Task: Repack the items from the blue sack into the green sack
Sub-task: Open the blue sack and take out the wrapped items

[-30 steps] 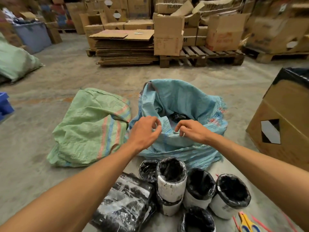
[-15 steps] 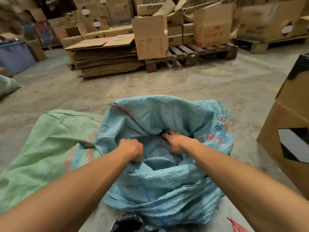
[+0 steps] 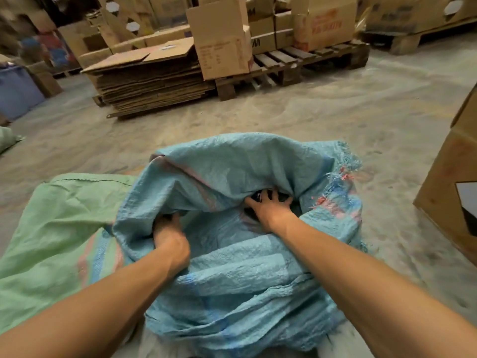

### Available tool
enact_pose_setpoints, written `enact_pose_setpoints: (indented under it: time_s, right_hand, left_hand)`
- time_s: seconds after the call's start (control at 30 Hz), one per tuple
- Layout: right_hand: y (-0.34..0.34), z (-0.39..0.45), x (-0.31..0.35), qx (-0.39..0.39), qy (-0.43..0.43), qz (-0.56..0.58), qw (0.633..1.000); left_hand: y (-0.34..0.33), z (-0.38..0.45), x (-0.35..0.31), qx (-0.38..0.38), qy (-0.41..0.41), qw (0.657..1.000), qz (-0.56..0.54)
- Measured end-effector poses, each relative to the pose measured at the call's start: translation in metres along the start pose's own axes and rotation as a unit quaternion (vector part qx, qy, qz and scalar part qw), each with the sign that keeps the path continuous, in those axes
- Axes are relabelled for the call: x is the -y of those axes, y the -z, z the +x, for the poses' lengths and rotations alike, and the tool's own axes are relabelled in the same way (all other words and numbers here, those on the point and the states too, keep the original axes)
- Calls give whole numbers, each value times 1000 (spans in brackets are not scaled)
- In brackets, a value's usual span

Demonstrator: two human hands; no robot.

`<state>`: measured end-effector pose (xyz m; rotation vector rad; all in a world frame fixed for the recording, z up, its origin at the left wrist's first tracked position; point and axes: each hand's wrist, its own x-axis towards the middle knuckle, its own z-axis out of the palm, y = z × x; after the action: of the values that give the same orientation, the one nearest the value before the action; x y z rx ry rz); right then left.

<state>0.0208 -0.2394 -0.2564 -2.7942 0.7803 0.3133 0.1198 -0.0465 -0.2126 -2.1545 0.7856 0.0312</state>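
The blue woven sack (image 3: 245, 277) lies crumpled on the floor in front of me, its mouth open away from me. My left hand (image 3: 169, 237) reaches under a fold at the sack's left rim, and its fingers are hidden by the cloth. My right hand (image 3: 268, 208) is deep in the mouth with fingers spread over a dark item (image 3: 285, 198) that is mostly hidden. The green sack (image 3: 59, 228) lies flat on the floor to the left, touching the blue one.
A large cardboard box (image 3: 454, 182) stands close on the right. Ahead are a stack of flattened cardboard (image 3: 152, 78) and a wooden pallet (image 3: 296, 65) loaded with boxes. A blue bin (image 3: 15, 91) sits at far left. Bare concrete floor lies between.
I have leaned forward over the blue sack; the black-lined rolls near me left the view. Both hands went from its near rim into its mouth, the right one deeper, onto a dark item.
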Motion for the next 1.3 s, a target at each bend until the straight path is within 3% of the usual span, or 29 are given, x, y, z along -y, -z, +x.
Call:
enact_pose_setpoints:
  time_s: [0.1, 0.17, 0.23, 0.3, 0.37, 0.43, 0.5, 0.6, 0.67, 0.73, 0.83, 0.9, 1.0, 1.1, 1.2, 1.3]
  right_hand:
    - [-1, 3, -11, -8, 23, 12, 1000]
    - [2, 2, -18, 1, 29, 29, 999]
    - [8, -6, -20, 7, 41, 42, 998]
    - [15, -15, -19, -13, 69, 30, 997]
    - [20, -24, -16, -38, 108, 17, 993]
    - [25, -32, -10, -39, 155, 17, 987]
    - [29, -38, -7, -22, 186, -5, 982]
    - [26, -47, -16, 37, 205, -32, 978]
    - [13, -53, -33, 79, 176, -5, 981]
    - [2, -62, -43, 100, 134, 3, 986]
    - [-4, -73, -42, 144, 98, -89, 981]
    - [-1, -79, -40, 157, 86, -116, 977]
    - [10, -86, -48, 95, 88, -109, 986]
    - [25, -89, -58, 75, 44, -44, 995]
    - [48, -94, -64, 78, 30, -49, 995]
    - [59, -99, -60, 164, 42, -98, 981]
  left_hand:
    - [-2, -7, -2, -90, -178, 980, -13]
    - [3, -7, -4, -4, -267, 962, -56]
    - [0, -4, -5, 145, -290, 941, -98]
    - [-4, -7, -5, 236, -298, 916, -131]
    - [-5, -9, -4, 235, -297, 911, -163]
    - [1, -13, -4, 181, -310, 908, -218]
    - [4, -17, -9, 167, -330, 872, -320]
    - [13, -26, -20, 232, -327, 809, -429]
    - [20, -29, -30, 251, -314, 815, -417]
    - [22, -31, -38, 228, -302, 848, -371]
    - [10, -31, -53, 169, -254, 908, -287]
    - [7, -32, -60, 131, -251, 926, -251]
    - [24, -33, -66, 55, -262, 907, -325]
    - [41, -23, -72, -47, -198, 870, -448]
    - [52, -18, -83, -33, -274, 861, -428]
    - [56, -16, -95, -5, -313, 862, -398]
